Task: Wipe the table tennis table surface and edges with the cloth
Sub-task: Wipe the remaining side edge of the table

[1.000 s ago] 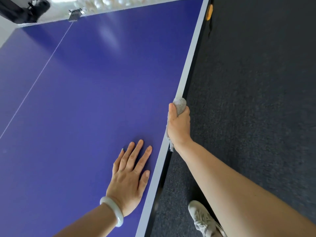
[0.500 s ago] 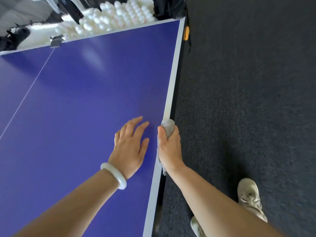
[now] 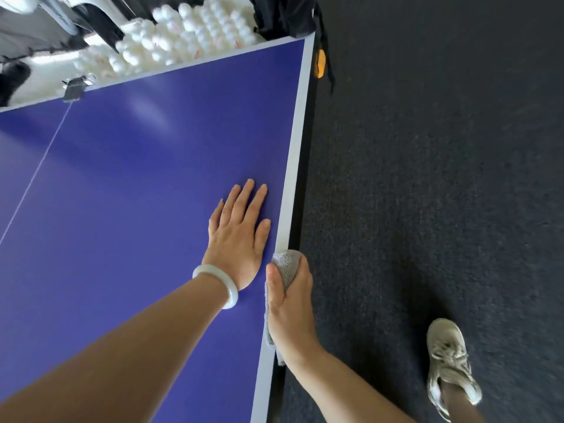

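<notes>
The blue table tennis table (image 3: 128,193) fills the left of the view, with its pale right edge strip (image 3: 291,184) running away from me. My right hand (image 3: 291,309) grips a grey cloth (image 3: 287,264) wrapped over that edge, thumb on top and fingers down the side. My left hand (image 3: 241,236), with a white bangle on the wrist, rests flat on the blue surface just left of the cloth, fingers straight and pointing to the far end.
Beyond the far end lies a heap of white balls (image 3: 183,35), with a metal clamp (image 3: 74,87) on that edge. An orange piece (image 3: 320,64) and black fabric (image 3: 283,16) sit at the far right corner. Dark carpet (image 3: 442,178) and my shoe (image 3: 448,361) are to the right.
I have walked along the table toward its far end, sliding the cloth along the right edge. My left hand lifted, moved forward and lies flat beside the cloth again.
</notes>
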A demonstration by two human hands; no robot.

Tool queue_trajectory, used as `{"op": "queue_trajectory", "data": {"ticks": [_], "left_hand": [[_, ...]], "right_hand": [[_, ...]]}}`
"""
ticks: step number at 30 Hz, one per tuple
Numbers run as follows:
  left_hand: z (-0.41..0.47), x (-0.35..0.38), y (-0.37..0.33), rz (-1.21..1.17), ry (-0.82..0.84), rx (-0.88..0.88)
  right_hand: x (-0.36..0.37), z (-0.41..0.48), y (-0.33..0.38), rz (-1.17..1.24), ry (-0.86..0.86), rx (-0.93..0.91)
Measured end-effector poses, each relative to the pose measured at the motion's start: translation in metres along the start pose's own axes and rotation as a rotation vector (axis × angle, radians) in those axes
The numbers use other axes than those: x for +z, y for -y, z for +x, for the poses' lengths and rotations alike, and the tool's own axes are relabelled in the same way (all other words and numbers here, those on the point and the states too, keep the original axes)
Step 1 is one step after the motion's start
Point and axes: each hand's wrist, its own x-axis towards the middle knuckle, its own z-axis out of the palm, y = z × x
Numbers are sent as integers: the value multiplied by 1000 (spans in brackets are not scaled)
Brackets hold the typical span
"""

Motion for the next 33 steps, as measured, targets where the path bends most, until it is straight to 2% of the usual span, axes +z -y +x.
{"op": "queue_trajectory", "data": {"ticks": [8,12,15,23,25,29,33], "left_hand": [[1,0,0,-23,-14,9],[0,0,0,-31,-24,6],[1,1,1,-42,-23,10],[1,0,2,-53,-14,11],[1,0,1,-52,-16,9],[1,1,0,-60,-30,8],[2,3,3,-58,-34,14]], "right_hand": [[-5,144,73,62,-94,59],[2,72,44,14,-144,-23],[5,13,21,19,-94,-59],[-7,158,83,-26,-68,-56],[-6,156,82,8,-56,-91],[0,83,44,-29,-56,-269],[2,76,33,-13,-40,-256]]}}
